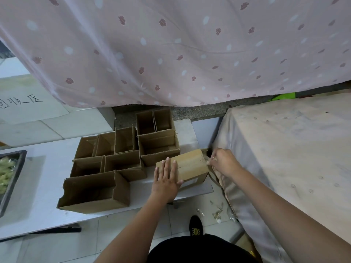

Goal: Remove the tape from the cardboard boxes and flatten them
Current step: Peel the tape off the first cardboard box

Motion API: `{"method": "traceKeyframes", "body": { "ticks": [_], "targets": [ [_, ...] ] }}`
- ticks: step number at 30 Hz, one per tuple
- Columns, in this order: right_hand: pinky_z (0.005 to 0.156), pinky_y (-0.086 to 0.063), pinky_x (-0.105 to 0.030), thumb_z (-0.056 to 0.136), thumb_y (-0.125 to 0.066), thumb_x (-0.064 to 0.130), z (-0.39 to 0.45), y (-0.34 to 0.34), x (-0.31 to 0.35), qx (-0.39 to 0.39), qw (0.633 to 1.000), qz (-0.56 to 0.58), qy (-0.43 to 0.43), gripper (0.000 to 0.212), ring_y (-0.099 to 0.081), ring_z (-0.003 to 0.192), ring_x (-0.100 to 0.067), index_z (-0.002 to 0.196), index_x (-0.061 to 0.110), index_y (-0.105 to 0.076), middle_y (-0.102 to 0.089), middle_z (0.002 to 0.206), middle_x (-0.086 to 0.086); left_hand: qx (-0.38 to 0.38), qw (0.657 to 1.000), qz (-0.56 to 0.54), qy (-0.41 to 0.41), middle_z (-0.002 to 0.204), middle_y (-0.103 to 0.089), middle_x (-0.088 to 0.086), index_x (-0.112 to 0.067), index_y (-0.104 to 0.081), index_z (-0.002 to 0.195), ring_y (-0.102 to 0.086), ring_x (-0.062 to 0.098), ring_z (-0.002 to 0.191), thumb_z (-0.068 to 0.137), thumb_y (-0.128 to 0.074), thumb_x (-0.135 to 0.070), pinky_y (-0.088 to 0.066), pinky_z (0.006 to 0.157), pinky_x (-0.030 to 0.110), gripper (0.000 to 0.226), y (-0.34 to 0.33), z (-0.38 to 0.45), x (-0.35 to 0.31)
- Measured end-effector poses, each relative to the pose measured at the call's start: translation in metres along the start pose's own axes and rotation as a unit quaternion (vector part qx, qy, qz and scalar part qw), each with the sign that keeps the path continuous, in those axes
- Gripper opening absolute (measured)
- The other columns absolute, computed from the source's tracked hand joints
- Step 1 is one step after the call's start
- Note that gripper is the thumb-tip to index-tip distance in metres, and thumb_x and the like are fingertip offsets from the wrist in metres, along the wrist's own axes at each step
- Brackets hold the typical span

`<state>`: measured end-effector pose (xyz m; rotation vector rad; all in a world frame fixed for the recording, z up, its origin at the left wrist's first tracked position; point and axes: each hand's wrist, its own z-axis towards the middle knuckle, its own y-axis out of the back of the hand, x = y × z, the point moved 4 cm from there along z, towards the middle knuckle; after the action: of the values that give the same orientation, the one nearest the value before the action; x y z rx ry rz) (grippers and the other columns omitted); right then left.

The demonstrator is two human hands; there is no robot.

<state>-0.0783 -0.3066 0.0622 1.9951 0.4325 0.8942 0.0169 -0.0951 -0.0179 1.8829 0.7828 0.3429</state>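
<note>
Fingers of the left hand point(167, 179) press flat on the closed box point(187, 166); right hand point(224, 162) pinches tape at its end.

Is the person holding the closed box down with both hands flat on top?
No. Only the left hand lies flat on the closed box; the right hand pinches at its end.

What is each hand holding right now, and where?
The left hand lies flat on top of the closed box, pressing it down. The right hand pinches a strip of tape at the box's right end.
</note>
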Motion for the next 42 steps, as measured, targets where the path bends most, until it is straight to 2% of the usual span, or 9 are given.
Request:
{"method": "traceKeyframes", "body": {
  "ticks": [4,9,17,22,27,30,35,38,42],
  "targets": [
    [0.089,-0.05,-0.031,0.095,-0.06,0.015,-0.001,-0.002,-0.003,0.03,0.999,0.014,0.007,0.031,-0.064,0.106,-0.027,0.126,0.012,-0.059,-0.068,0.114,-0.012,-0.011,1.0,0.003,-0.001,0.157,0.038,0.014,-0.014,0.03,0.152,0.034,0.031,0.145,0.104,-0.01,-0.057,0.011,0.123,0.051,0.076,-0.001,-0.003,-0.001],
    [0.081,-0.053,-0.038,0.096,-0.061,0.021,0.0,-0.005,-0.006,0.018,0.999,0.031,0.021,0.015,-0.068,0.086,-0.026,0.107,0.017,-0.051,-0.066,0.096,-0.008,-0.023,0.999,-0.005,0.024,0.157,0.037,0.017,-0.012,0.029,0.153,0.033,0.034,0.146,0.101,-0.012,-0.063,0.014,0.122,0.051,0.084,0.0,-0.001,-0.009],
    [0.067,-0.043,-0.035,0.088,-0.073,0.035,0.001,-0.003,-0.017,0.008,0.998,0.036,0.055,0.033,-0.057,0.075,-0.024,0.093,0.015,-0.048,-0.056,0.075,0.0,-0.02,1.0,0.003,-0.008,0.16,0.03,0.022,-0.016,0.02,0.157,0.03,0.038,0.147,0.099,-0.046,-0.052,0.014,0.12,0.057,0.096,0.011,0.017,-0.064],
    [0.056,-0.033,-0.025,0.08,-0.082,0.022,0.008,-0.001,-0.023,-0.015,0.996,0.054,0.075,0.036,-0.052,0.072,-0.02,0.086,0.015,-0.047,-0.051,0.074,0.005,-0.008,0.999,0.027,-0.019,0.16,0.029,0.023,-0.015,0.022,0.156,0.029,0.04,0.147,0.099,-0.052,-0.04,0.012,0.12,0.059,0.097,0.026,0.034,-0.089],
    [0.084,-0.045,-0.026,0.088,-0.074,0.024,0.015,0.0,-0.025,-0.014,0.994,0.042,0.105,0.037,-0.059,0.101,-0.017,0.122,0.027,-0.061,-0.066,0.107,0.004,-0.001,0.999,0.036,0.0,0.161,0.026,0.024,-0.019,0.024,0.156,0.024,0.044,0.148,0.098,-0.052,-0.025,0.011,0.12,0.061,0.095,0.033,0.047,-0.092],
    [0.097,-0.044,-0.026,0.09,-0.072,0.032,0.021,-0.003,-0.027,0.002,0.993,0.026,0.117,0.031,-0.057,0.116,-0.019,0.119,0.023,-0.071,-0.069,0.12,0.002,0.001,0.999,0.037,-0.007,0.162,0.022,0.023,-0.023,0.021,0.156,0.021,0.045,0.149,0.097,-0.056,-0.026,0.012,0.119,0.063,0.098,0.031,0.052,-0.087],
    [0.097,-0.047,-0.028,0.076,-0.086,0.024,0.027,-0.005,-0.033,0.026,0.994,0.067,0.078,0.037,-0.06,0.101,-0.018,0.108,0.013,-0.07,-0.05,0.12,0.003,-0.012,0.999,0.034,-0.017,0.164,0.017,0.02,-0.027,0.03,0.153,0.018,0.042,0.15,0.093,-0.065,-0.038,0.012,0.119,0.062,0.112,0.023,0.053,-0.078],
    [0.086,-0.044,-0.02,0.082,-0.079,0.012,0.028,-0.008,-0.036,0.03,0.994,0.052,0.092,0.023,-0.057,0.095,-0.012,0.095,0.022,-0.063,-0.047,0.119,0.006,-0.015,1.0,0.015,-0.021,0.164,0.014,0.018,-0.027,0.032,0.152,0.016,0.04,0.151,0.092,-0.066,-0.039,0.01,0.12,0.063,0.115,0.024,0.053,-0.075],
    [0.066,-0.042,-0.02,0.079,-0.082,0.023,0.031,0.002,-0.033,0.004,0.99,0.068,0.125,0.02,-0.057,0.078,-0.003,0.091,0.024,-0.066,-0.059,0.095,0.012,-0.044,0.998,-0.054,-0.007,0.162,0.0,0.014,-0.029,0.022,0.156,0.002,0.039,0.151,0.082,-0.075,-0.043,0.005,0.121,0.061,0.123,0.039,0.051,-0.07]
  ]
}}
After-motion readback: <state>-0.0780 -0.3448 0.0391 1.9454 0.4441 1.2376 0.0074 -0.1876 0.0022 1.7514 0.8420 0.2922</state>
